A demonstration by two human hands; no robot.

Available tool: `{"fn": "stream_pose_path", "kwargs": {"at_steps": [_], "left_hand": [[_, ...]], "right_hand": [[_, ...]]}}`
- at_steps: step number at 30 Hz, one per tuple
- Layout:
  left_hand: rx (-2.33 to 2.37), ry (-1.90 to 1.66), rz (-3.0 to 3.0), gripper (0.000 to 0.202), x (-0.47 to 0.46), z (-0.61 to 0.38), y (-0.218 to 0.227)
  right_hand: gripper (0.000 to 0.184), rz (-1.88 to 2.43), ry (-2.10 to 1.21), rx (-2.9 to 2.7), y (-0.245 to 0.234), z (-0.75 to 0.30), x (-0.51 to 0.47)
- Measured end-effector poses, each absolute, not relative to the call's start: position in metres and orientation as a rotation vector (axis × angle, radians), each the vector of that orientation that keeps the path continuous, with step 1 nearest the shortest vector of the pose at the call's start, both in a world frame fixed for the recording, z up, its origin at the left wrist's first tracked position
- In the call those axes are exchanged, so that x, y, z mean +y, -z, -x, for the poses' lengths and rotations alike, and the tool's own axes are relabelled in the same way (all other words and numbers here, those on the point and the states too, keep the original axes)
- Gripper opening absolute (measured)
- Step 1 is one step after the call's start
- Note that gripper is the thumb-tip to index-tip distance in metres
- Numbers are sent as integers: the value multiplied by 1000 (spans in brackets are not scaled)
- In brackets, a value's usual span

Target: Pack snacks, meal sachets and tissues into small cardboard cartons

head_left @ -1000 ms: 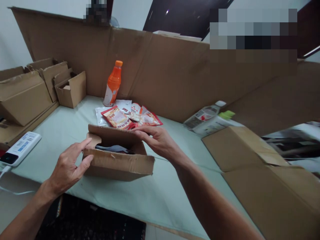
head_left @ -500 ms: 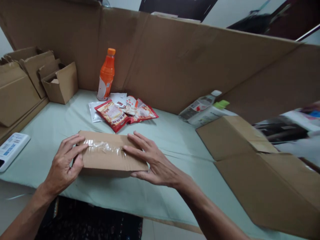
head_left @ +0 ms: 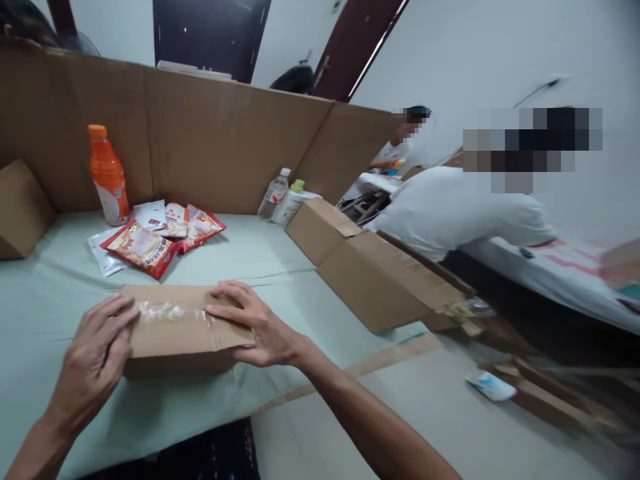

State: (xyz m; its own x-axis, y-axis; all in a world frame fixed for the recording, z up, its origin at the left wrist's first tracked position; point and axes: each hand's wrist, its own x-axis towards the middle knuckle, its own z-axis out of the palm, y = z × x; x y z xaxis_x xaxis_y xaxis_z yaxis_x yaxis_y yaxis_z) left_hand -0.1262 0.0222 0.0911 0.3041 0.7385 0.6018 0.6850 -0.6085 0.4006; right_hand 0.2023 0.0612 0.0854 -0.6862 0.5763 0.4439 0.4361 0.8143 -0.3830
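A closed cardboard box (head_left: 175,337) lies on the pale green cloth in front of me. Wrinkled clear tape (head_left: 163,311) runs along its top. My left hand (head_left: 97,343) grips the left end, fingertips resting on the upper edge. At the right end, my right hand (head_left: 253,327) has fingers on the top and the thumb low by the front corner, where a flap edge sticks out slightly. Just beyond the box are red snack packets (head_left: 145,247) and white sachets (head_left: 107,252). Behind them stands an orange drink bottle (head_left: 109,180).
A tall cardboard wall (head_left: 220,140) closes off the back. Toward the right are a clear bottle (head_left: 275,197), a white bottle with green cap (head_left: 291,202) and cardboard boxes (head_left: 370,280) along the table edge. Another cardboard box (head_left: 23,213) is at left. Beyond, a person in white (head_left: 465,207) leans over a table.
My view has swung to the right, so the table things appear farther left and other people have come into sight. Both hands keep their hold on the box, which looks little changed.
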Motion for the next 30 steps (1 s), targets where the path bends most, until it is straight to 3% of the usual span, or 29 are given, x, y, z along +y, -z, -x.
{"fn": "stream_pose_path", "kwargs": {"at_steps": [8,15,20,30], "left_hand": [[1322,-966,-2369,60,42,69,-66],[1342,-885,-2234,50,51,81,-13],[1387,-997,-2564,35,64,91,21],[1314,-986,-2830,28,64,85,22]], "right_hand": [[57,1312,-40,-2065,-73,-316,9],[56,1761,257,-1716,-59,-374,71],[61,2115,337,-1460,-67,-386,160],[40,2340,446,-1524,-71,-393,210]]}}
